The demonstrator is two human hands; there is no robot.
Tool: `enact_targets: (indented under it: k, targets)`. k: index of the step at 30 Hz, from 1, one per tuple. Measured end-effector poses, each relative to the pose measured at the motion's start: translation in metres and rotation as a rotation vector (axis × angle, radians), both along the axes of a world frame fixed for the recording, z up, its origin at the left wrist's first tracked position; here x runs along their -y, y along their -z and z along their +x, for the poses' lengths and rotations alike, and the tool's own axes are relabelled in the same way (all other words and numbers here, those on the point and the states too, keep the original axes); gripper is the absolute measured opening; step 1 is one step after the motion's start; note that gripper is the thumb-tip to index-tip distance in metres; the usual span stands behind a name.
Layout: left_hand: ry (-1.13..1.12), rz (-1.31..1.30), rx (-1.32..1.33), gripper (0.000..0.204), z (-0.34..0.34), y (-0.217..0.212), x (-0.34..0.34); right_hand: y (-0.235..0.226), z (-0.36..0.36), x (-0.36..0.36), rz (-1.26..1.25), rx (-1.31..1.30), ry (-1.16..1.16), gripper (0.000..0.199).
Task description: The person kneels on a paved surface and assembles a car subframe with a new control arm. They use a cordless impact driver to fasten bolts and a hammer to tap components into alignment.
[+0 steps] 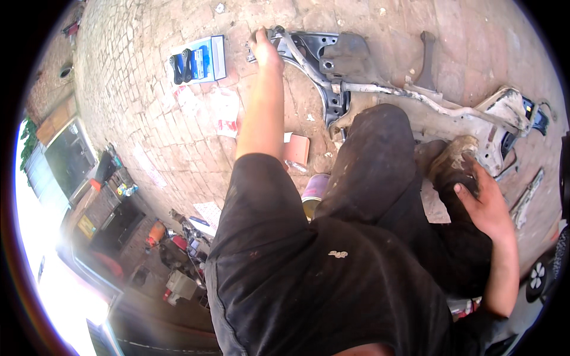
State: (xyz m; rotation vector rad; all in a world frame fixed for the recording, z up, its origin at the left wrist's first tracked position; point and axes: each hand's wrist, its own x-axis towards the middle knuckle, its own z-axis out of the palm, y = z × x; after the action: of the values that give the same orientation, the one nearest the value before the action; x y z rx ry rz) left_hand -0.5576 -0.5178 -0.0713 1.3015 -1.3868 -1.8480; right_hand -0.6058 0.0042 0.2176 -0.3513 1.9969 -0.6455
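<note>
Left hand (265,46) on metal subframe (356,77), blue box (199,58) beside, knee between.

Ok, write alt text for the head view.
A person in black crouches on brick paving, left hand gripping one end of a grimy metal subframe, right hand on their shoe. A blue box with black parts lies nearby.

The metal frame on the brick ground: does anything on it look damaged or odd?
Yes. The metal subframe looks worn: its long bar is pale, flaking and dirty. The left hand grips its far end. The right hand rests on the person's shoe. Torn paper scraps lie scattered nearby.
</note>
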Motion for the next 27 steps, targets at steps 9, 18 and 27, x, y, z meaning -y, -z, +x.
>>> enact_targets:
  k: [9,18,27]
  targets:
    - [0.156,-0.005,0.63,0.078,0.08,0.061,-0.137,0.193,-0.02,0.034,0.369,0.071,0.429,0.066]
    - [0.261,-0.368,0.777,0.07,0.074,0.028,-0.122,0.275,0.017,0.053,-0.092,0.186,1.752,0.053]
    - [0.278,-0.217,0.786,0.066,0.072,0.036,-0.114,0.301,0.023,0.045,-0.259,0.244,1.745,0.057]
